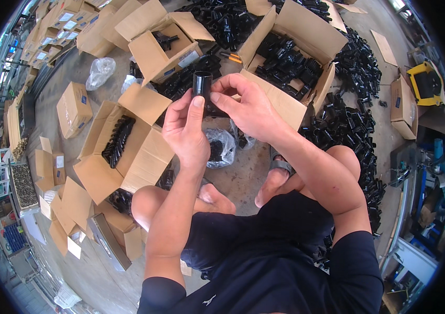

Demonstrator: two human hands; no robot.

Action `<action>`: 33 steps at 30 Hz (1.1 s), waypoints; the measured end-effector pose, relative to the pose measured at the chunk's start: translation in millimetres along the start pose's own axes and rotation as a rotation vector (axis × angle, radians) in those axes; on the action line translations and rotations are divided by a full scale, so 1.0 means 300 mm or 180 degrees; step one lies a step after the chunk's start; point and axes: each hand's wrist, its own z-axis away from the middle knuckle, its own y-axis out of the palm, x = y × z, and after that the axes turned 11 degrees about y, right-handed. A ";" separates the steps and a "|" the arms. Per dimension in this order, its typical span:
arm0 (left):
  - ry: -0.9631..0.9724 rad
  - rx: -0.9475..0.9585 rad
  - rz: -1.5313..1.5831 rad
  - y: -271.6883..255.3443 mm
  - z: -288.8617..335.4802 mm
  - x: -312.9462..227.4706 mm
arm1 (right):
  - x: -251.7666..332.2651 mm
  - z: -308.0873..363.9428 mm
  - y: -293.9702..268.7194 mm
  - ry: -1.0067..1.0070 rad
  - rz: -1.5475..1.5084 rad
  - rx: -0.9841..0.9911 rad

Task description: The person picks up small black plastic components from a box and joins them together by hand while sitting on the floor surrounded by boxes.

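Note:
A short, glossy black cylindrical fitting [201, 83], with an open rim at its top, stands upright between my hands above the floor. My left hand [187, 123] grips it, the thumb pressed on its near face. At its right side, the thumb and forefinger of my right hand [246, 104] are bent close to it; whether they touch it or hold a small piece is too fine to tell. Under my hands lies a clear plastic bag [221, 149] with dark pieces in it. An open carton [141, 157] with a row of black parts stands at the left.
An open carton [306, 26] full of black fittings stands at the far right, another carton [146, 49] at the far left. Heaps of black fittings [337, 131] cover the floor on the right. Orange-handled tools [230, 56] lie between the far cartons. A yellow container [425, 83] stands farther right.

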 end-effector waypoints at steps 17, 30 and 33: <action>-0.0013 -0.0016 0.0004 -0.001 -0.001 -0.002 | 0.008 -0.001 -0.001 -0.0087 0.0057 -0.0101; -0.0035 0.0074 -0.0004 0.002 0.007 -0.013 | 0.012 0.006 -0.011 -0.0332 0.0078 -0.0203; -0.0008 0.0065 0.0027 0.006 0.007 -0.011 | 0.021 0.014 -0.017 -0.0390 0.0188 -0.0163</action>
